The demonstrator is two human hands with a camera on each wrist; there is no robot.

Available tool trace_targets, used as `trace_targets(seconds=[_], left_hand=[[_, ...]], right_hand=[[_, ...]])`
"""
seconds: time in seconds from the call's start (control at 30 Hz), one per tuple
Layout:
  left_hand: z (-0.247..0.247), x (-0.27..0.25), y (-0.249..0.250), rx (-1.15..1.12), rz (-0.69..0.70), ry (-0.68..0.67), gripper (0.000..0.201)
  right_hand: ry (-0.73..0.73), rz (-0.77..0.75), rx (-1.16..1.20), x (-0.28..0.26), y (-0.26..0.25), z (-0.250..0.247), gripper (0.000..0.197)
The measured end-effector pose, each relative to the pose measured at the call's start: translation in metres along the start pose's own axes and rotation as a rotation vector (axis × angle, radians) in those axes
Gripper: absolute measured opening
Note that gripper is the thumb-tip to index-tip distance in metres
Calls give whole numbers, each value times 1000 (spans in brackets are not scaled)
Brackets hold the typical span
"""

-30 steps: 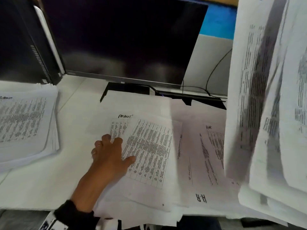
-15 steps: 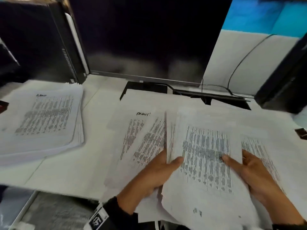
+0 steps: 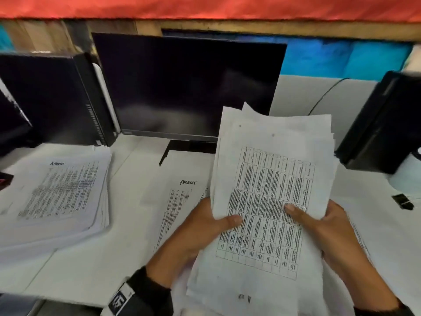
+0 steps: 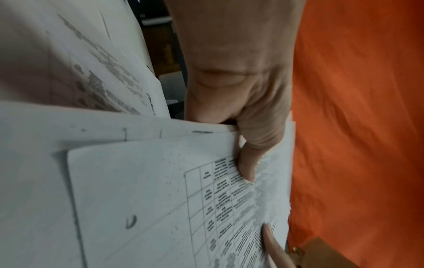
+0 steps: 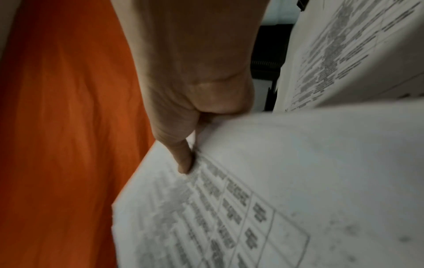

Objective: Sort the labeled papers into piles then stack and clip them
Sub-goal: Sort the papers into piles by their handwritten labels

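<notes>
Both hands hold up a stack of printed papers (image 3: 268, 201) with a table on the top sheet, tilted toward me above the desk. My left hand (image 3: 205, 224) grips its left edge, thumb on top (image 4: 246, 163). My right hand (image 3: 323, 222) grips the right edge, thumb across the print (image 5: 183, 159). The same stack of papers (image 4: 160, 199) fills the left wrist view and the stack (image 5: 275, 181) the right wrist view. A thick labeled pile (image 3: 59, 197) lies at the left. Another labeled pile (image 3: 180, 197) lies in the middle, partly hidden by my left hand. A black binder clip (image 3: 403, 201) lies at the right.
A dark monitor (image 3: 189, 87) stands behind the piles on the white desk (image 3: 127, 224). A black computer case (image 3: 52, 99) stands at the back left, another black case (image 3: 382, 124) at the right. More sheets (image 3: 382, 224) lie under my right hand. An orange garment (image 4: 355, 127) is near.
Both hands have lifted the stack from lying over the desk piles to upright in front of the monitor. A second ago only the left hand lay on the middle pile.
</notes>
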State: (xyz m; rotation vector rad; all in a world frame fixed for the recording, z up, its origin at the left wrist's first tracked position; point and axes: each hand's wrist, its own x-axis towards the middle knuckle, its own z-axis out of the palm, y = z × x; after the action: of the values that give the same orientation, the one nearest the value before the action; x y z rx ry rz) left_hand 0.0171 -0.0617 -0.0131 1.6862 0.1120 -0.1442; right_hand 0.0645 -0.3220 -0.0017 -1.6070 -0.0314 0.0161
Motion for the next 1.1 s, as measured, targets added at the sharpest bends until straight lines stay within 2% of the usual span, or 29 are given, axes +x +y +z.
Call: trace_targets(seconds=[0.1,0.23,0.37,0.5,0.57,0.67,0.77,0.83,0.97,1.1], left_hand=[[-14,1,3,-9,24,9,59],[-25,-1,17,0,84,-7,61],[-31,5,69,23,277,24,47],[-41,13,112,-7,426,79,52],[-46,20,116,-22,453,80,58],[-48,28,112,-30,456,99,67],[-40,35,108,10,462,121,49],[-35,38,113,34,467,163,39],[-32,39,137,40,499,225,41],[-42,36,144,-27,508,164,51]], right_hand=[[29,-58,47,-3,-9,5,43],[47,-144,17,-13,-30,18,35],[45,-324,31,-4,-81,25,30],[40,-458,105,12,-118,24,33],[-1,-463,136,18,-123,23,36],[-62,-391,113,25,-111,25,41],[-83,-357,88,31,-93,30,43],[-47,-369,80,33,-91,34,43],[9,-383,91,37,-111,34,38],[-69,-369,106,38,-121,28,41]])
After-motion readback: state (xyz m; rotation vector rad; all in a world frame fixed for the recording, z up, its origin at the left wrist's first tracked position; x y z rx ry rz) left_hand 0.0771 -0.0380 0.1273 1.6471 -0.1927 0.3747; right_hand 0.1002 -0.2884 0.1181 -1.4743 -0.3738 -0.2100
